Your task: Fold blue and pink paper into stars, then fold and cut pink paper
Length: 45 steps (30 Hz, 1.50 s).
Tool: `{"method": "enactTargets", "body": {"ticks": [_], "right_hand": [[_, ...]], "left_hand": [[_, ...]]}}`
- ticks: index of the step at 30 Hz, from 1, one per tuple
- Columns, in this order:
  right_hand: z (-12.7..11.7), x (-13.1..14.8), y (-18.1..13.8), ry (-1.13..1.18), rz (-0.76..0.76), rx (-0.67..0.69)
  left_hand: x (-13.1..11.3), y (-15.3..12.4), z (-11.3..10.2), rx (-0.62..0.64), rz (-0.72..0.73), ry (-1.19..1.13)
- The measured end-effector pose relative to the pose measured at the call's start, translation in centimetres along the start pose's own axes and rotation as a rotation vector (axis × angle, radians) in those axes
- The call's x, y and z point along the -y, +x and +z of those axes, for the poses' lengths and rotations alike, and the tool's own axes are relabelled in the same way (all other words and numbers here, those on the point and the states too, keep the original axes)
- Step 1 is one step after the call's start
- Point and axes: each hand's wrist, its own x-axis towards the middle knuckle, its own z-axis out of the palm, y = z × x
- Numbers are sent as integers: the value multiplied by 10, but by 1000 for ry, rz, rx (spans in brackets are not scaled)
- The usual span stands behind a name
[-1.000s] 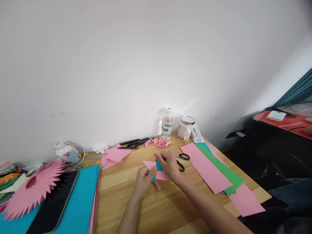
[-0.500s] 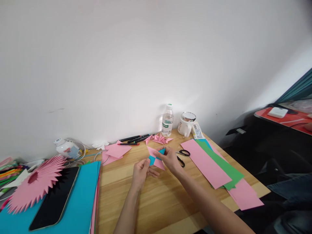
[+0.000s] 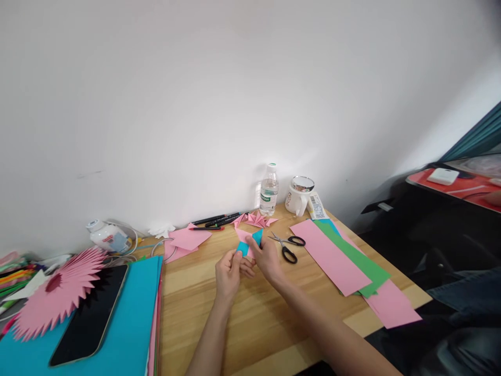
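Above the wooden table [image 3: 203,313], my two hands hold a small folded paper piece [image 3: 243,247] in pink and blue. My left hand [image 3: 227,274] pinches its lower left blue part between thumb and fingers. On the other side my right hand [image 3: 267,257] grips the piece, the thumb lying across its middle. A pink point sticks out at the upper left and a blue one at the upper right; my fingers cover the lower part. Black-handled scissors [image 3: 290,255] lie just right of my right hand. Several folded pink paper pieces [image 3: 256,220] rest behind.
Pink paper strips [image 3: 332,258] and green ones [image 3: 370,270] lie at the right. A water bottle [image 3: 269,190] and white mug [image 3: 298,198] stand by the wall. Left are a phone [image 3: 90,318], blue sheets [image 3: 136,308], a pleated pink paper ring [image 3: 74,274] and pens [image 3: 219,221].
My right hand has moved slightly left and closer to my left hand. The lower pink point is now covered by my fingers. More of the scissors shows.
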Motion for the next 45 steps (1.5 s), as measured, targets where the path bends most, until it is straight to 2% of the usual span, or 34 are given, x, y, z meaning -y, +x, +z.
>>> {"method": "enactTargets", "body": {"ticks": [5, 10, 15, 19, 24, 27, 29, 30, 31, 34, 35, 36, 38, 39, 40, 42, 45], "right_hand": [[-7, -2, -9, 37, -25, 215], [-21, -5, -16, 42, 2, 297], [-34, 2, -17, 68, 31, 440], [-35, 6, -21, 58, -6, 475], [-24, 4, -22, 105, 8, 464], [-23, 4, -15, 118, 64, 474], [-26, 6, -10, 112, 91, 438], [-28, 7, -8, 113, 95, 364], [-29, 8, -8, 118, 88, 234], [-27, 10, -14, 95, 2, -214], [-23, 9, -18, 51, -39, -220], [-19, 7, -24, -11, -78, -131], [-9, 2, -37, -129, -142, 224], [-5, 0, -44, -162, -154, 280], [-1, -3, -49, -178, -160, 280], [4, -6, -57, -217, -179, 197], [4, -6, -61, -299, -250, 200]], "left_hand": [[3, 3, -3, -125, 81, -26], [6, 2, -3, -67, 112, 103], [8, -1, -5, -84, 182, 233], [7, 0, -7, -96, 232, 367], [10, 2, -9, -150, 228, 327], [13, 5, -11, -179, 164, 224], [14, 9, -12, -197, 120, 30], [13, 11, -13, -213, 104, -108], [11, 14, -13, -234, 83, -257], [4, 19, -15, -301, -28, -618], [1, 20, -17, -320, -77, -687], [-1, 21, -18, -332, -126, -733], [-5, 21, -21, -335, -194, -783], [-6, 21, -22, -326, -212, -802], [-7, 20, -23, -319, -218, -821], [-8, 20, -24, -315, -211, -846], [-7, 21, -25, -336, -211, -849]]}}
